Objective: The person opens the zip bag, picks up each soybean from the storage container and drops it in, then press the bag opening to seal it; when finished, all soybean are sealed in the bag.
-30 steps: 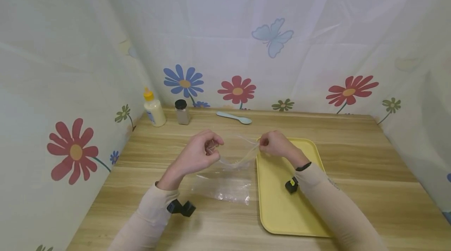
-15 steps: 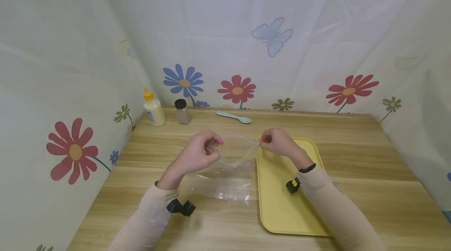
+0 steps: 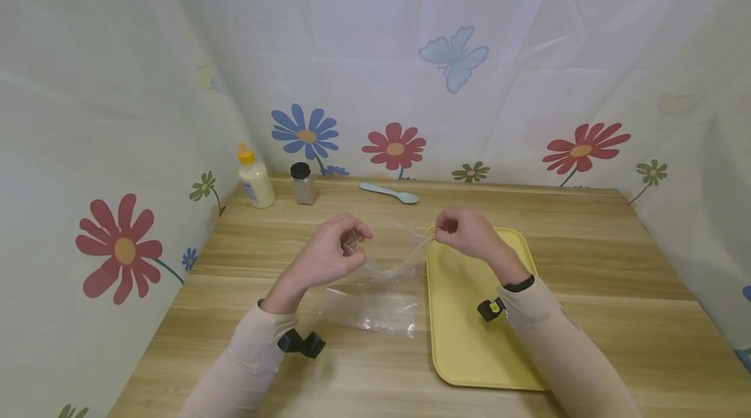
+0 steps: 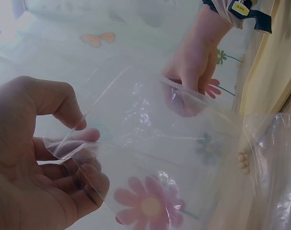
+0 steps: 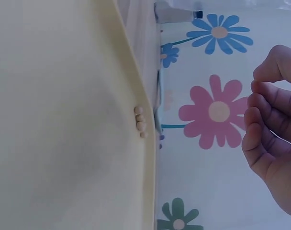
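A clear plastic bag [image 3: 375,307] spans the gap between my hands in the head view, its mouth spread apart over the table. My left hand [image 3: 328,252] holds the near left edge with curled fingers; the left wrist view shows the film [image 4: 145,158] running between thumb and fingers. At the opposite side of the mouth, my right hand [image 3: 469,235] pinches the rim between thumb and fingertips, above the yellow tray [image 3: 469,353]. Several small beige round pieces [image 5: 139,122] sit by the tray's edge in the right wrist view; in the head view they are hidden.
Along the back of the wooden table [image 3: 616,313] stand a white bottle with a yellow cap [image 3: 258,184] and a black-lidded jar [image 3: 303,186]. A pale blue spoon [image 3: 390,192] lies beside them. A flower-printed curtain [image 3: 375,46] encloses the back and sides.
My right hand has shifted slightly up and to the right, still pinching the bag's rim. My left hand and the bag look nearly unmoved.
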The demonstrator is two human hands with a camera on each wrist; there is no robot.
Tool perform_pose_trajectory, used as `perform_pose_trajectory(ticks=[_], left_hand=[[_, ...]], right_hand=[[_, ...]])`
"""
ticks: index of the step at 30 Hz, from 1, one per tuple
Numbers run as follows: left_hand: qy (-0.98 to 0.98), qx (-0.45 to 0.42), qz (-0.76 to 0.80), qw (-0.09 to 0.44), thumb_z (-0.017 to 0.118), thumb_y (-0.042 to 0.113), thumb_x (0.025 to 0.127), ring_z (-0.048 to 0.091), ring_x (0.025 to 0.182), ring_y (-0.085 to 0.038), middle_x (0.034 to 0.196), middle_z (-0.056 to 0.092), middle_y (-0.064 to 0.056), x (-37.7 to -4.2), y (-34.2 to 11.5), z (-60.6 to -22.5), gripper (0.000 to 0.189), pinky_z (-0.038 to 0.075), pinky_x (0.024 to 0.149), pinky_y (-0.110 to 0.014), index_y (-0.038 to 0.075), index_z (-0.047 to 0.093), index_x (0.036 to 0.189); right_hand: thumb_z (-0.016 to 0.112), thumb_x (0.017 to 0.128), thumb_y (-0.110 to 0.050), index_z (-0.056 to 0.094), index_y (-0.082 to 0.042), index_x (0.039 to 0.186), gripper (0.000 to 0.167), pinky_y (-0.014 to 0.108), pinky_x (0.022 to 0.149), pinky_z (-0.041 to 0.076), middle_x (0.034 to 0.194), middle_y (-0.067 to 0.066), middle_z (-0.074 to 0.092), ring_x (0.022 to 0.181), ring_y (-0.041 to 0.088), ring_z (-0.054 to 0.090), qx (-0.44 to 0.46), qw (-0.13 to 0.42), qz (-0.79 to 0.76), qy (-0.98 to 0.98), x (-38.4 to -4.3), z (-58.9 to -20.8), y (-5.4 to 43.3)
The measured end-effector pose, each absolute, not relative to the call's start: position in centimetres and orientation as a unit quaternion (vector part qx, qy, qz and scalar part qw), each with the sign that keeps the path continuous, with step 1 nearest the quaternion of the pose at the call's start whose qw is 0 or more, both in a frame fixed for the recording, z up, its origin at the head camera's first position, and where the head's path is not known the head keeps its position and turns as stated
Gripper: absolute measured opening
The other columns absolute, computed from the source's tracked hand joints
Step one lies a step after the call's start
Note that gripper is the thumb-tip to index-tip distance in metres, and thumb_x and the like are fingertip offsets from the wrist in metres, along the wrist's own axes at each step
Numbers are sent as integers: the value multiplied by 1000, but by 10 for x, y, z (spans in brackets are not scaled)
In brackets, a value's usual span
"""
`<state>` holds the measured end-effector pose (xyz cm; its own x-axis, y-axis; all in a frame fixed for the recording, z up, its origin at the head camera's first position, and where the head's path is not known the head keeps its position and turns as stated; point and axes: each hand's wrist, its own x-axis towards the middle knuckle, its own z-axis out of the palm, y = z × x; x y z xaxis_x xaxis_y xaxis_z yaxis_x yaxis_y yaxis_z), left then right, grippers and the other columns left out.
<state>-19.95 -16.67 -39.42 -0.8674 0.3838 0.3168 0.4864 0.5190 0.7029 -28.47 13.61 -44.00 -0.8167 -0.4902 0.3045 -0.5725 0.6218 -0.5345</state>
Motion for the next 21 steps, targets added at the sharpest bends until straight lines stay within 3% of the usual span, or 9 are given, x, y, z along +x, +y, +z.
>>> perform_pose_trajectory(ticks=[21], left_hand=[[-868,-249,-425,61,63,4,74,52,73,-16,85,56,-2,-200,-166,-395,25,48,61,-25,10,65,98]], right_hand=[[65,79,-7,69,-9,82,6,29,65,49,76,1,62,70,13,55,344,175,355,-851,-265,-407,126]])
